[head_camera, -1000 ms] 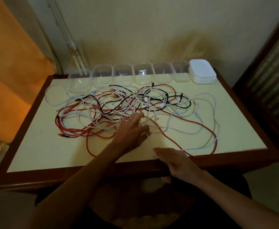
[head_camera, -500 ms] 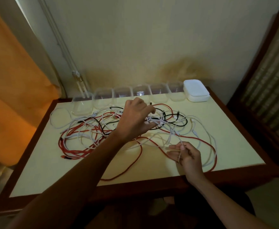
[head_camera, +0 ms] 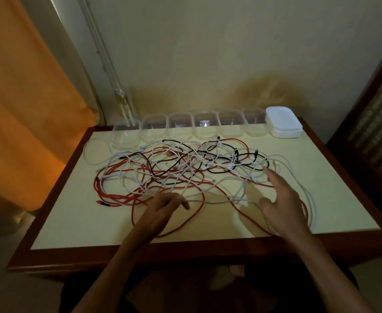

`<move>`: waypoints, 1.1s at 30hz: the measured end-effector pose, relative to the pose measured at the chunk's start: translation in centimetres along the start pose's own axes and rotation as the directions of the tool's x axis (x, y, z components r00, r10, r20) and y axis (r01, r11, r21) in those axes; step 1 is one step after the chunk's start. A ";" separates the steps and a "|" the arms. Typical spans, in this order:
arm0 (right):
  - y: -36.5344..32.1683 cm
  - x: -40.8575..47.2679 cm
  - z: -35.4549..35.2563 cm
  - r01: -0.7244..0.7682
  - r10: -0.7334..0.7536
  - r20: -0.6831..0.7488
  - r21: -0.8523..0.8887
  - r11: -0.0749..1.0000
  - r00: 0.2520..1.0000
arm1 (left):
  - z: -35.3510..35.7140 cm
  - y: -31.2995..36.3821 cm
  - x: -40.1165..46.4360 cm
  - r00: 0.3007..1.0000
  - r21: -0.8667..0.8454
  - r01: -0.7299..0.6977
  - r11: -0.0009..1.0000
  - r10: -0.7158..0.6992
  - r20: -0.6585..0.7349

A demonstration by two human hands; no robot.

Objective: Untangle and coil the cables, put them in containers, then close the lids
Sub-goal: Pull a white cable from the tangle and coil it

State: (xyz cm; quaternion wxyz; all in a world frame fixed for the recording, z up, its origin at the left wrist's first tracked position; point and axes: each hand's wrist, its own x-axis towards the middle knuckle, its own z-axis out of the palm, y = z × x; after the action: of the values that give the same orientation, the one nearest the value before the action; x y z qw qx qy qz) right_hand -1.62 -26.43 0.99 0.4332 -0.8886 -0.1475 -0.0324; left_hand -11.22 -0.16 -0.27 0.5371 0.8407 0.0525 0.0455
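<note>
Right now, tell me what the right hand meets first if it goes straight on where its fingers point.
The right hand points up-left into the tangle; it would probably first meet the black cable loop at its fingertips, though height above the table is unclear.

Left hand low, knuckles up, fingers curled inward, grip unclear from blur. Right hand spread flat, palm down, fingers straight, reaching forward. Both forearms bare, extended from below.

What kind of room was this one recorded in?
Probably a room in a home, not a lab: a wooden-edged table against a plain wall, an orange curtain to the left, dim light. On it lie tangled cables, clear containers and stacked lids.
</note>
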 end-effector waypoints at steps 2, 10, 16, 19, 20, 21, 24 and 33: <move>-1.9 -1.0 0.6 0.132 -0.140 0.139 0.063 0.989 0.980 | 0.6 -0.7 -1.0 0.998 -0.088 0.055 0.995 -0.052 0.038; -0.8 -4.4 7.8 0.186 -0.200 0.490 0.077 0.979 0.849 | 3.5 -1.5 -3.6 0.950 -0.770 0.308 0.559 -0.136 0.281; -0.5 -3.2 8.7 0.265 -0.242 0.477 0.019 0.964 0.845 | 4.0 -2.2 -4.8 0.901 -0.657 0.428 0.621 -0.232 0.367; -0.2 -2.9 8.5 0.226 -0.189 0.253 -0.124 0.966 0.949 | 3.6 -3.4 -4.5 0.900 -0.451 0.434 0.780 -0.403 0.169; 0.3 -2.7 8.3 0.180 -0.155 0.160 -0.150 0.972 0.975 | 3.6 -3.8 -4.4 0.884 -0.406 0.455 0.793 -0.458 0.095; 0.8 -2.4 8.0 0.120 -0.106 0.091 -0.171 0.978 0.990 | 3.7 -4.2 -4.5 0.864 -0.379 0.478 0.792 -0.501 0.044; 2.7 -1.8 7.1 0.004 0.042 0.139 -0.320 0.948 0.989 | 3.9 -4.7 -4.6 0.841 -0.337 0.511 0.791 -0.540 0.009; 3.3 -2.4 5.4 0.143 -0.011 0.487 -0.234 0.962 0.873 | 3.6 -4.3 -4.6 0.858 -0.562 0.497 0.661 -0.469 0.208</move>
State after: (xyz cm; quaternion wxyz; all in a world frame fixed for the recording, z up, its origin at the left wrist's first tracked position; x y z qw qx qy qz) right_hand -3.32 -24.65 -5.32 0.2596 -0.9114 -0.2803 0.1529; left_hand -15.43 -2.19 -5.74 0.7675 0.5836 0.2442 -0.1034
